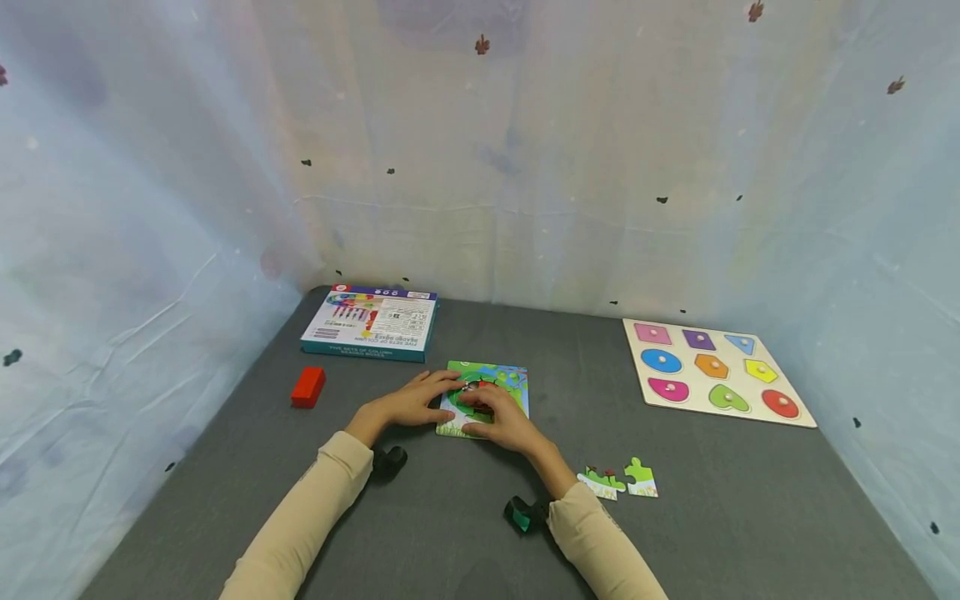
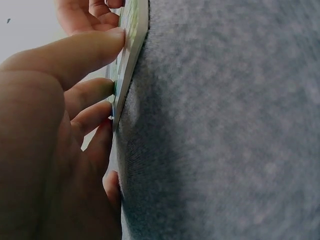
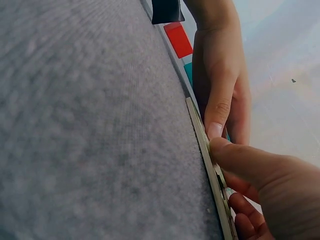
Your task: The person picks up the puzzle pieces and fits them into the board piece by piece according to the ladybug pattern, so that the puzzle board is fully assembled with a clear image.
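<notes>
A square jigsaw puzzle board (image 1: 512, 380) with a green and blue picture and some red lies flat on the grey table. My left hand (image 1: 417, 401) rests on its left side, thumb and fingertips touching the surface. From the right, my right hand (image 1: 501, 419) reaches over the picture, its fingers bent and its thumb on the near part. The right wrist view shows the right thumb (image 3: 245, 157) beside the left thumb at the board's edge (image 3: 207, 157). Both hands cover much of the picture. Any loose piece beneath the right fingers is hidden.
Two loose puzzle pieces (image 1: 641, 478) lie right of the right forearm. A red block (image 1: 307, 387) and a flat boxed toy set (image 1: 371, 323) are at the left. A wooden shape board (image 1: 718, 372) with coloured knobbed pieces lies at the far right. Pale curtains (image 1: 480, 183) surround the table.
</notes>
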Tool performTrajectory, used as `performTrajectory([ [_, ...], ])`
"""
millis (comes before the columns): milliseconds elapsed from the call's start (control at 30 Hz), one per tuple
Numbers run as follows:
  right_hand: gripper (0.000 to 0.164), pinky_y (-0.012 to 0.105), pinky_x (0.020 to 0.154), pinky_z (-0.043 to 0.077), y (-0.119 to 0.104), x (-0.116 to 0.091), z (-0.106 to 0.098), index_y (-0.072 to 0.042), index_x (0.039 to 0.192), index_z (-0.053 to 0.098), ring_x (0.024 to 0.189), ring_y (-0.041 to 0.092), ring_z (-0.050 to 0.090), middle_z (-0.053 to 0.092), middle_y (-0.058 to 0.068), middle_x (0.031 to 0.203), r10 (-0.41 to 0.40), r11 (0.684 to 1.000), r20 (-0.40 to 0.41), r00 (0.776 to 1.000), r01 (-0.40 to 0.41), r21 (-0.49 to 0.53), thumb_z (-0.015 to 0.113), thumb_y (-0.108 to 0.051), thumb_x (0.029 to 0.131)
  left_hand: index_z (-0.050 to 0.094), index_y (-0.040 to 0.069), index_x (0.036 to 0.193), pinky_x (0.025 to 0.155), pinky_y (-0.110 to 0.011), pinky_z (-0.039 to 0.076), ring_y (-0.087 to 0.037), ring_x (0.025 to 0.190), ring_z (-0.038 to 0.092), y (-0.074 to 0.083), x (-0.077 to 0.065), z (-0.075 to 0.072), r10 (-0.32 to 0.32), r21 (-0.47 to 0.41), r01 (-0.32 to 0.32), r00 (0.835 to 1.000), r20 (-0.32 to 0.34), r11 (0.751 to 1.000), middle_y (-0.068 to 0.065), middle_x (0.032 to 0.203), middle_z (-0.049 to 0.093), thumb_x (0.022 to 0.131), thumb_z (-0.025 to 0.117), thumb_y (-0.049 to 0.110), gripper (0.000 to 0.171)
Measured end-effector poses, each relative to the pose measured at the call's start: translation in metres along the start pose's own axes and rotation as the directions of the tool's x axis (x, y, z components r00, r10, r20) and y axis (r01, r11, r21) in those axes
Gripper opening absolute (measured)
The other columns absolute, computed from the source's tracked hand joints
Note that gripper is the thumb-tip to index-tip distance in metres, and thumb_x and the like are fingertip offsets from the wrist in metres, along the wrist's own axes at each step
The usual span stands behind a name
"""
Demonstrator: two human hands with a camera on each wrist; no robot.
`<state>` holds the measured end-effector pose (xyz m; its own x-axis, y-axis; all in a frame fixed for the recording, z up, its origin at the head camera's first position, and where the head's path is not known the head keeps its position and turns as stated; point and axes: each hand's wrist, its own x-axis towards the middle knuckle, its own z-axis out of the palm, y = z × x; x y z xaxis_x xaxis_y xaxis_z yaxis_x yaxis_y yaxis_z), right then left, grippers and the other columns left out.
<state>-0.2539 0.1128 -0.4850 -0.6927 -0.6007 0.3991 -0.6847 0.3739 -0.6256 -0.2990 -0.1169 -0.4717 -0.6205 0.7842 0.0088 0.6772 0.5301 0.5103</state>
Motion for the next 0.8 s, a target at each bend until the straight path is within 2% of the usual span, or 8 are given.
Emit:
performTrajectory([
  [400, 0.048, 0.035, 0.089, 0.048, 0.0003, -0.0003, 0.0004, 0.005, 0.121, 0.057, 0.105, 0.029, 0.056, 0.057, 0.018, 0.117, 0.0, 1.0, 0.006, 1.0, 0.0, 0.028, 0.074, -0.013, 0.08, 0.039, 0.009, 0.142, 0.112, -0.054, 0.006, -0.031, 0.139, 0.021, -0.0002, 0.0009, 0.0003, -0.014, 0.009, 0.014, 1.0, -0.002, 1.0, -0.011, 0.151, 0.026, 0.095, 0.053, 0.037, 0.057],
  [567, 0.055, 0.036, 0.09, 0.048, 0.0024, -0.0002, 0.0008, 0.004, 0.128, 0.051, 0.108, 0.028, 0.055, 0.054, 0.018, 0.123, 0.009, 0.999, 0.025, 1.0, -0.01, 0.033, 0.073, -0.013, 0.081, 0.04, 0.008, 0.141, 0.111, -0.055, 0.007, -0.033, 0.138, 0.023, 0.0038, 0.0004, -0.0021, -0.008, -0.016, 0.008, 1.0, -0.013, 1.0, -0.013, 0.149, 0.028, 0.094, 0.055, 0.037, 0.058],
  [800, 0.064, 0.038, 0.087, 0.049, 0.0021, 0.0, 0.001, 0.0, 0.137, 0.043, 0.104, 0.026, 0.057, 0.055, 0.017, 0.121, 0.014, 0.999, 0.03, 0.999, -0.015, 0.048, 0.072, -0.014, 0.082, 0.043, 0.01, 0.139, 0.111, -0.057, 0.007, -0.034, 0.138, 0.023, 0.0041, 0.0001, -0.0015, -0.003, -0.021, 0.002, 1.0, -0.022, 1.0, -0.015, 0.149, 0.029, 0.094, 0.055, 0.035, 0.053],
])
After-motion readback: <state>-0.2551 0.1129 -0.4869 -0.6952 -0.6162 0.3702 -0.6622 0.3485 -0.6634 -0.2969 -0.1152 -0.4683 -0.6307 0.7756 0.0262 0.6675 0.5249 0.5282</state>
